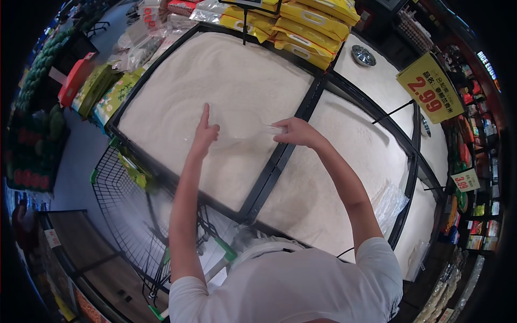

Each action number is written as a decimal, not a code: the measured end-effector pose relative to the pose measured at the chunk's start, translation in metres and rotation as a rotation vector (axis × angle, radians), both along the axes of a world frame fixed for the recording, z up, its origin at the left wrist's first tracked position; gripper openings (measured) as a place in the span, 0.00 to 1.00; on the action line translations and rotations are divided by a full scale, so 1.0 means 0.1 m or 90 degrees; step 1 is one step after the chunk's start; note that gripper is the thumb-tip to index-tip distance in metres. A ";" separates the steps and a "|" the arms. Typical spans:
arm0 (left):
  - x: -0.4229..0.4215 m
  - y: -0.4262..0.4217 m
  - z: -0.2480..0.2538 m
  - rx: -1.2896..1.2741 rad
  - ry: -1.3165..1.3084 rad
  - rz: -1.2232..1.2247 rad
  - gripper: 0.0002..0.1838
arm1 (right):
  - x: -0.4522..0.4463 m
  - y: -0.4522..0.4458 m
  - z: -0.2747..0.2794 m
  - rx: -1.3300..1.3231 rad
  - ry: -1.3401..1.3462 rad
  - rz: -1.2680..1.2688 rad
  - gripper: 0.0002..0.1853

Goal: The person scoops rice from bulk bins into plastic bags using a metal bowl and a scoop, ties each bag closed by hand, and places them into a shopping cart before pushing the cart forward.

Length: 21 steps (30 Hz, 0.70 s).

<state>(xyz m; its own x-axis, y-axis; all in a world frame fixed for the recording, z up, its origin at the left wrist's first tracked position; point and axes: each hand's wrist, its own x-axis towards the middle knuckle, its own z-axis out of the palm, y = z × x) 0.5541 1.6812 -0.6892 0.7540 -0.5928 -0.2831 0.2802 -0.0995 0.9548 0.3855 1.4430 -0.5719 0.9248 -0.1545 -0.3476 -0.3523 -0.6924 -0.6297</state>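
Observation:
My right hand (296, 133) is closed on the pale handle of a clear plastic scoop (273, 128). The scoop's see-through bowl seems to lie over the white rice (177, 81), and its outline is faint. Left of the bowl, my left hand (204, 134) is held above the same bin. Its index finger points away from me and the thumb stands apart; the other fingers are mostly hidden. Faint clear edges show beside this hand, but I cannot tell whether they belong to a bag or whether the hand touches them.
A black divider (288, 145) separates this bin from another rice bin (344, 145). Yellow rice sacks (312, 27) are stacked behind. A shopping cart (129, 199) stands at the left. A price sign (431, 89), a metal bowl (363, 55) and a plastic bag (390, 204) are on the right.

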 end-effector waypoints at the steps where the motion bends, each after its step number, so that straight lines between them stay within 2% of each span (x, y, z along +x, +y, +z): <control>1: -0.01 0.00 0.04 0.016 0.008 -0.013 0.48 | 0.05 0.13 -0.06 -0.107 -0.018 0.045 0.19; 3: -0.02 0.01 0.09 0.027 0.013 -0.019 0.48 | 0.14 0.37 -0.15 -0.324 -0.055 0.132 0.19; 6: -0.06 0.05 0.10 0.014 0.017 0.000 0.47 | 0.23 0.52 -0.12 -0.398 -0.049 0.113 0.18; 9: -0.03 0.15 0.05 0.000 0.036 0.024 0.47 | 0.21 0.45 0.14 -0.369 -0.055 0.044 0.19; 15: 0.04 0.28 -0.11 -0.012 0.046 0.047 0.47 | 0.06 -0.07 0.65 -0.337 0.003 0.008 0.20; 18: 0.03 0.30 -0.11 -0.012 0.059 0.041 0.47 | 0.18 -0.29 0.61 -0.432 0.083 0.026 0.18; 19: 0.03 0.30 -0.13 -0.015 0.059 0.040 0.47 | 0.22 -0.37 0.45 -0.472 0.057 0.033 0.16; 21: 0.03 0.30 -0.15 -0.019 0.060 0.038 0.47 | 0.39 -0.51 0.07 -0.519 0.132 0.051 0.16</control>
